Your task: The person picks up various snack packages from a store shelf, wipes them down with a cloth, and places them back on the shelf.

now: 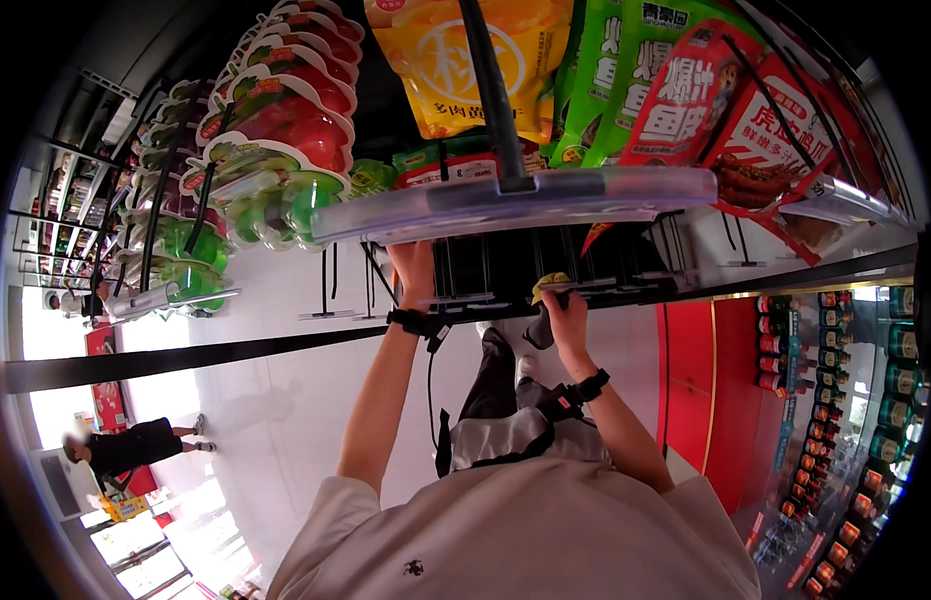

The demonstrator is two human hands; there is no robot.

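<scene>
Several snack packets (450,85) hang on hooks (495,105), presumably for display, beyond the left hand (414,272), whose fingers a clear strip (605,199) hides, so I can't tell its grip, while the right hand (566,316), apart from it, clasps a yellow-and-dark item (547,286).

I look through the left of two head-worn fisheyes, facing down over the wearer's light shirt (515,520) toward the left hand (413,272) and right hand (565,320). Hanging snack packets (640,85) loom close on the far side; the shirt fills the near. My view spreads wide, reaching another person (140,443) well off left and shelved jars (827,350) at right.
</scene>
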